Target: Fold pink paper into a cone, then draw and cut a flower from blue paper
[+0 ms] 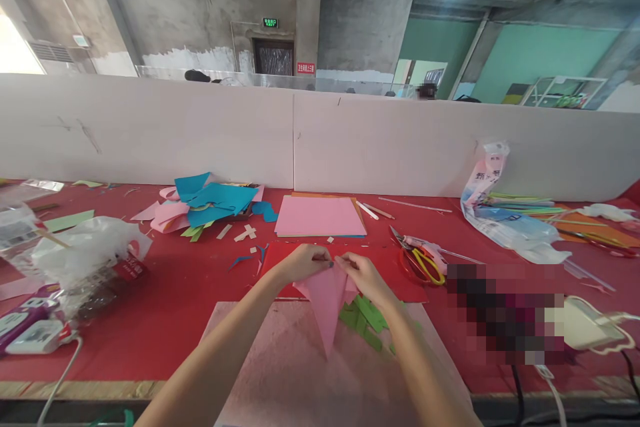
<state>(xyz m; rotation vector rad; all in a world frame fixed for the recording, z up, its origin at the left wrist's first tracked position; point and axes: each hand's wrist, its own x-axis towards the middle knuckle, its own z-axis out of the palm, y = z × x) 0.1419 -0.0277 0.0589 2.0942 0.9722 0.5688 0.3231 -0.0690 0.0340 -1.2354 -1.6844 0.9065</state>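
A folded pink paper [327,313] hangs between my hands, its long point toward me. My left hand [310,261] pinches the upper edge of it from the left. From the right, my right hand [363,273] grips the same edge, fingers closed close beside the left ones. Part of the upper fold is hidden by my fingers. Several green paper pieces [367,320] lie just right of the folded paper, partly behind my right forearm. Below is a pale pinkish work sheet [260,360], and a red sheet [280,267] lies beyond it.
A stack of pink paper [320,215] lies ahead. Yellow-handled scissors [425,265] and a pink glue gun [433,250] rest to the right. Blue paper scraps [220,200] and a plastic bag [90,247] are on the left. A white partition [225,133] stands behind.
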